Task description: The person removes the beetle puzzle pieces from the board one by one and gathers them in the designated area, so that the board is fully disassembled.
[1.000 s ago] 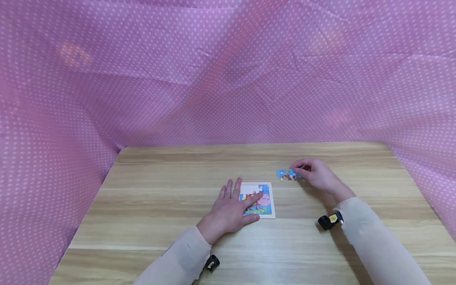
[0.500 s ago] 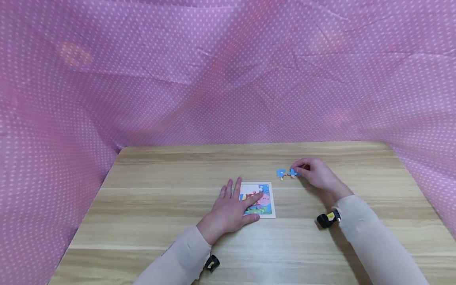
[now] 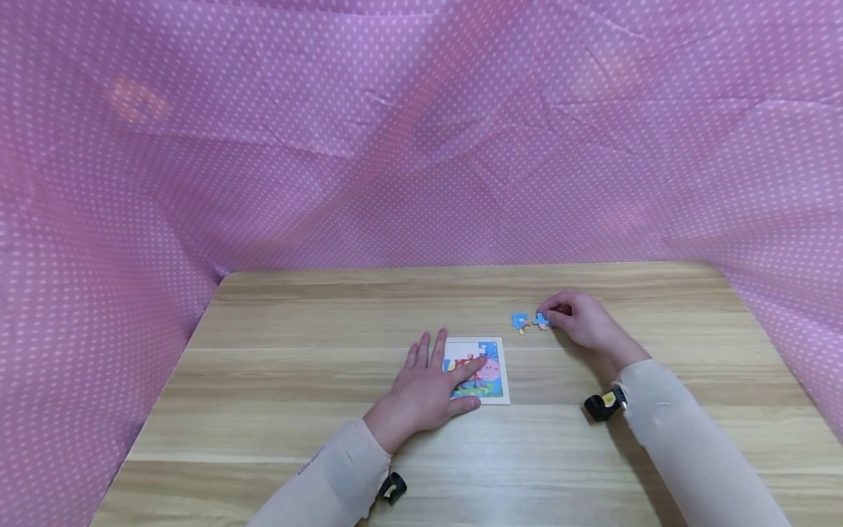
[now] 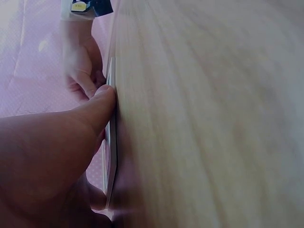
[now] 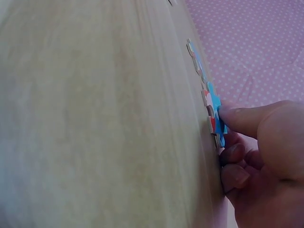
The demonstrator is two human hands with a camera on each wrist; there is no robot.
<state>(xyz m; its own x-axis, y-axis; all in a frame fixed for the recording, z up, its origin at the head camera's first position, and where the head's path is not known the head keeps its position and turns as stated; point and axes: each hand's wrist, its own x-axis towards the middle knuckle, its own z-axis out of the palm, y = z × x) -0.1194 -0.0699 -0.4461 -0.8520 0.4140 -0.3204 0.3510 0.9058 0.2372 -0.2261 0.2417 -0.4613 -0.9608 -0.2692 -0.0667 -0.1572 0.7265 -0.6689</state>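
Observation:
My left hand (image 3: 424,391) lies with fingers spread over a square jigsaw puzzle (image 3: 490,380) in a pale frame, its thumb along the near edge. Part of the cartoon picture is hidden beneath it. Edge-on in the left wrist view, the frame (image 4: 112,142) shows against the thumb. Beyond the puzzle's upper right corner, my right hand (image 3: 582,318) pinches a blue puzzle piece (image 5: 218,114) between thumb and fingers. Close under that piece shows another one with pink and red (image 5: 207,98). Left of them rests a separate blue and yellow piece (image 3: 519,320).
The wooden table (image 3: 296,366) extends all round the puzzle. Behind its far edge hangs a pink polka-dot cloth (image 3: 421,146), which also rises at both sides. Each wrist wears a black camera, such as the right one (image 3: 604,405).
The blue piece at my right fingertips has shifted and now covers the brownish part seen earlier. My right wrist has moved slightly left; the left hand stays in place.

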